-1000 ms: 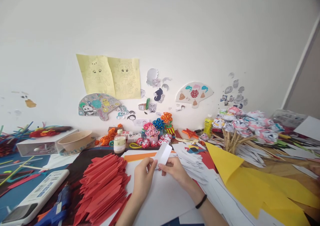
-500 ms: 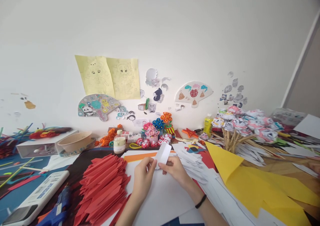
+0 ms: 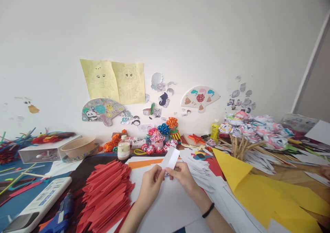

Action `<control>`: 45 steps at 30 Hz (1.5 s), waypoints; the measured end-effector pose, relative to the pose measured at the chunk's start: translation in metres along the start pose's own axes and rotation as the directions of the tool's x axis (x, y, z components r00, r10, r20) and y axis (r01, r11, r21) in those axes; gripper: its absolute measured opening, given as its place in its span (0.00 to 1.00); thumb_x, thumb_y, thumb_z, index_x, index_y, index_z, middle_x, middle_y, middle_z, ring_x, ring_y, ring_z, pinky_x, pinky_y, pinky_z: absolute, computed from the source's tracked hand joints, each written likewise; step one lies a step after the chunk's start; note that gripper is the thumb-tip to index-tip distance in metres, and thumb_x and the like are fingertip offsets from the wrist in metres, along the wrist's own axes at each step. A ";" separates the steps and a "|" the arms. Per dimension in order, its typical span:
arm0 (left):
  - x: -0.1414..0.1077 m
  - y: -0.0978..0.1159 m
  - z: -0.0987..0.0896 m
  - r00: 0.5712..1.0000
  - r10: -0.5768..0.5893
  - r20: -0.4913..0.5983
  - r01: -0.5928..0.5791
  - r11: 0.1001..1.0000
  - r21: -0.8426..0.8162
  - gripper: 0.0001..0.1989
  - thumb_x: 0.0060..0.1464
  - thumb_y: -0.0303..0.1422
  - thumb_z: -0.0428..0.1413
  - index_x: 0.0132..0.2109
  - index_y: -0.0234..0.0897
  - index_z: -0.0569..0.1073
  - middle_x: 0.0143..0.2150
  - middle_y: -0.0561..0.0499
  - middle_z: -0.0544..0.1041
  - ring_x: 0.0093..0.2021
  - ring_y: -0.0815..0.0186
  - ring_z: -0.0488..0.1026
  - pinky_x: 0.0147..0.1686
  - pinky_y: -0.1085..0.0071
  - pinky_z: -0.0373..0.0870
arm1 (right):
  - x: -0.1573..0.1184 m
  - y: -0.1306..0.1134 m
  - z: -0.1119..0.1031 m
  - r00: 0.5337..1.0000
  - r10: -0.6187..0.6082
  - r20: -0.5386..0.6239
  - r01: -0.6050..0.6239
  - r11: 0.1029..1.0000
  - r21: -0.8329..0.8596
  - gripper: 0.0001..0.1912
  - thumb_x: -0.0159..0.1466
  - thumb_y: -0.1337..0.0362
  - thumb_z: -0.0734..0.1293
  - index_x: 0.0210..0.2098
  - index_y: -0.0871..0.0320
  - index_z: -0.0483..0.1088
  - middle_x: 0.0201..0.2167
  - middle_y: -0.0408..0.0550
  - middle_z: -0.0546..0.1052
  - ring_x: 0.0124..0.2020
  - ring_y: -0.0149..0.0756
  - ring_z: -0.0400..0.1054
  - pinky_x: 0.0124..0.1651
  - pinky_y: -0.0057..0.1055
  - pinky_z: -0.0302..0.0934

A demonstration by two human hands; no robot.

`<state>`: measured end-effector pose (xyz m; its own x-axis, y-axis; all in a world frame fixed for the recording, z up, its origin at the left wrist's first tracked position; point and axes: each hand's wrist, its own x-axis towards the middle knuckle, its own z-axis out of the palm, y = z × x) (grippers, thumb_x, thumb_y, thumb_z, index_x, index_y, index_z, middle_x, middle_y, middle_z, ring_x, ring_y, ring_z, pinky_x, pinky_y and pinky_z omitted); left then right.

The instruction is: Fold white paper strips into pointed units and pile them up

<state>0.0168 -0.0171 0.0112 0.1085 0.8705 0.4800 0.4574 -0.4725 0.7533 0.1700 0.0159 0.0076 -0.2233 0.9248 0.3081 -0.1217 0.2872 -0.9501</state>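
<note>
- White wall rises behind a crowded table.
- At far left, a beige bowl stands beside a pale box; nearer the person are a long white device with lettering and, just beside it, a blue glue gun.
- Next comes a heap of red paper strips, with a patterned fan and yellow drawings on the wall above.
- Beyond the heap stands a small bottle with a pale label.
- The person's left hand pinches the lower end of a white slip of paper between thumb and fingers.
- That slip is at the middle, tilted over a large white sheet, with small craft flowers behind it.
- The right hand grips the slip's lower end from the other side, its thumb near the left one; a black band circles the wrist.
- White paper strips lie just past the right hand.
- At far right, yellow paper spreads below a bunch of paper flowers on sticks.
</note>
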 end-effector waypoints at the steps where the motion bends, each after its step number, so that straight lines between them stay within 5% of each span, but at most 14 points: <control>1: -0.001 0.000 0.001 1.000 0.015 -0.003 -0.015 1.000 -0.011 0.17 0.60 0.41 0.47 0.28 0.36 0.67 0.23 0.53 0.70 0.25 0.68 0.64 0.27 0.75 0.59 | 0.000 0.001 0.000 1.000 -0.002 0.004 0.002 1.000 0.002 0.15 0.53 0.56 0.71 0.24 0.64 0.74 0.19 0.45 0.72 0.20 0.31 0.63 0.24 0.27 0.57; 18: 0.000 0.010 -0.003 0.998 -0.040 -0.039 0.038 0.998 -0.052 0.15 0.59 0.39 0.46 0.26 0.37 0.65 0.24 0.54 0.70 0.26 0.68 0.65 0.28 0.75 0.61 | -0.002 -0.003 0.000 0.989 0.044 0.144 -0.054 0.996 0.068 0.13 0.52 0.58 0.72 0.26 0.64 0.74 0.21 0.45 0.72 0.19 0.28 0.61 0.23 0.26 0.57; 30: 0.001 -0.006 0.002 0.994 -0.083 -0.066 0.080 0.996 -0.040 0.16 0.59 0.40 0.45 0.25 0.38 0.61 0.21 0.57 0.63 0.24 0.70 0.61 0.25 0.76 0.57 | -0.002 0.002 -0.003 0.965 0.079 0.249 -0.088 0.996 0.028 0.14 0.52 0.57 0.72 0.28 0.64 0.74 0.23 0.46 0.73 0.20 0.28 0.63 0.24 0.26 0.59; 37: 0.000 -0.005 0.003 0.998 -0.053 -0.040 0.054 0.998 0.016 0.17 0.60 0.40 0.45 0.26 0.37 0.65 0.23 0.54 0.70 0.26 0.68 0.66 0.29 0.74 0.61 | 0.005 0.012 -0.008 0.998 0.064 0.016 -0.064 0.997 0.038 0.19 0.55 0.51 0.70 0.27 0.64 0.72 0.22 0.46 0.73 0.23 0.32 0.66 0.23 0.26 0.59; 42: 0.004 -0.002 -0.004 0.993 -0.055 -0.105 0.054 0.999 -0.007 0.12 0.58 0.41 0.48 0.36 0.37 0.69 0.31 0.52 0.74 0.28 0.67 0.68 0.28 0.74 0.62 | 0.001 0.011 -0.004 0.975 0.119 0.188 -0.117 0.993 -0.022 0.19 0.52 0.51 0.71 0.31 0.64 0.74 0.25 0.47 0.74 0.25 0.34 0.67 0.25 0.26 0.59; 45: 0.004 -0.003 -0.004 0.990 -0.037 -0.138 0.035 0.999 -0.017 0.11 0.59 0.40 0.48 0.35 0.37 0.68 0.29 0.54 0.72 0.28 0.67 0.67 0.29 0.74 0.63 | -0.001 0.010 0.000 0.982 0.073 0.173 -0.062 0.996 -0.068 0.20 0.54 0.49 0.69 0.27 0.63 0.72 0.22 0.44 0.70 0.23 0.31 0.63 0.24 0.25 0.56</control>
<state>0.0123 -0.0128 0.0125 -0.0317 0.8602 0.5090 0.4459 -0.4436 0.7774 0.1687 0.0178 -0.0026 -0.3958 0.8861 0.2412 -0.0412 0.2453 -0.9686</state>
